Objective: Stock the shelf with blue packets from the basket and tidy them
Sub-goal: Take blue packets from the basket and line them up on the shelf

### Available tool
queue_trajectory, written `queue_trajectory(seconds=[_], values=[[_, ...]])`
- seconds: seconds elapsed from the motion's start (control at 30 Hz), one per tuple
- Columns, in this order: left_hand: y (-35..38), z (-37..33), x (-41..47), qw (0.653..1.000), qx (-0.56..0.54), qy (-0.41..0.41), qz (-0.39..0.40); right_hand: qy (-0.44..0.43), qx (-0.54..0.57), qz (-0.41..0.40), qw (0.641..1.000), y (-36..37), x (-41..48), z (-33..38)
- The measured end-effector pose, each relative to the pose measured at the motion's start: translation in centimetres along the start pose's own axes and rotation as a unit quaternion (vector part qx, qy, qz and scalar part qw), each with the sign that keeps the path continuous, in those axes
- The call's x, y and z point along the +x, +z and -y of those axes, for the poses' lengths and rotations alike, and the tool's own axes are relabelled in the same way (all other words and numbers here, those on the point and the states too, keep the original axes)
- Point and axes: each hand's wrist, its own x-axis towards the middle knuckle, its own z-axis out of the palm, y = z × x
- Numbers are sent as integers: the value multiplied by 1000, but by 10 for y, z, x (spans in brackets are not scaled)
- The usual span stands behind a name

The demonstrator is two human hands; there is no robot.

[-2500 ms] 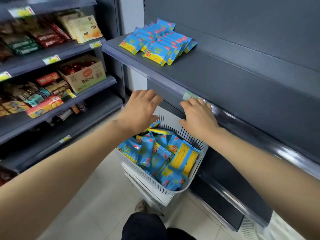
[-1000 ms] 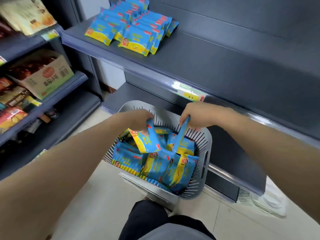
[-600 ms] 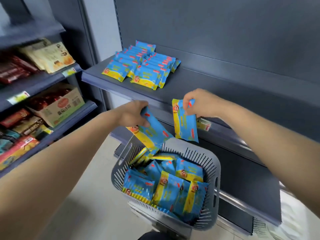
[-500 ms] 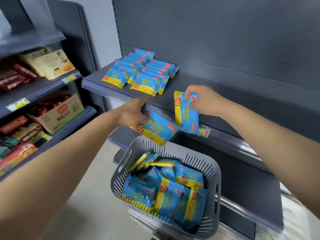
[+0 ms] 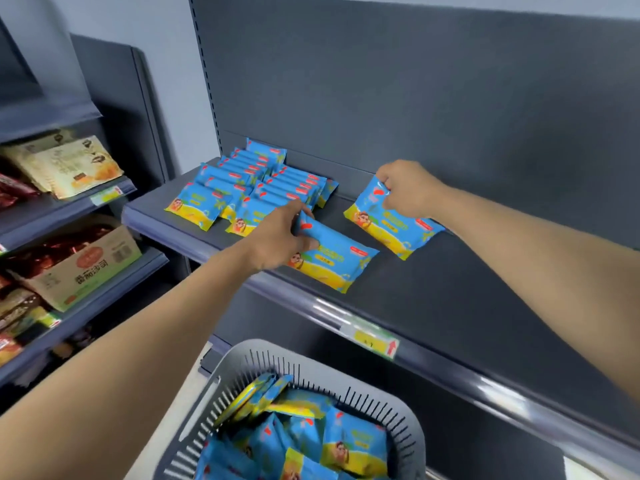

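My left hand (image 5: pixel 278 235) grips the top edge of a blue and yellow packet (image 5: pixel 334 261) that lies on the dark shelf (image 5: pixel 450 296) near its front. My right hand (image 5: pixel 407 192) pinches the top of a second blue packet (image 5: pixel 394 225), set further back on the shelf. To the left, two rows of several blue packets (image 5: pixel 249 188) lie overlapped on the same shelf. Below, the grey slotted basket (image 5: pixel 391 410) holds several more blue packets (image 5: pixel 311 441).
A yellow price label (image 5: pixel 374 341) sits on the shelf's front rail. The left shelving unit (image 5: pixel 62 216) carries snack bags and a cardboard box (image 5: pixel 79 268). A dark back panel (image 5: pixel 415 98) rises behind the shelf, whose right part is bare.
Both hands went down into the basket, each took a blue packet, lifted it and carried it up onto the shelf. The view has risen with them.
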Motion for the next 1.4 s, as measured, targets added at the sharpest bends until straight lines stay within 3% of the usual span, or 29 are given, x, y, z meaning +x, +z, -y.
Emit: queue_trajectory(seconds=[0.4,0.63,0.8,1.03,1.2,1.4], values=[[40,26,131,999,36,-18,3,-38,-32,91,995,66,159,-55],[31,30,142,989,147,-13,7,-68,-97,59,991,71,179,-50],[35,31,161,955,297,14,-5,-67,-103,36,992,71,185,-51],[56,33,203,916,399,21,-30,-17,-10,-78,997,66,175,-57],[65,35,227,908,418,24,-29,3,50,-95,994,57,161,-68],[69,35,249,879,466,50,-85,22,87,-138,986,50,137,-80]])
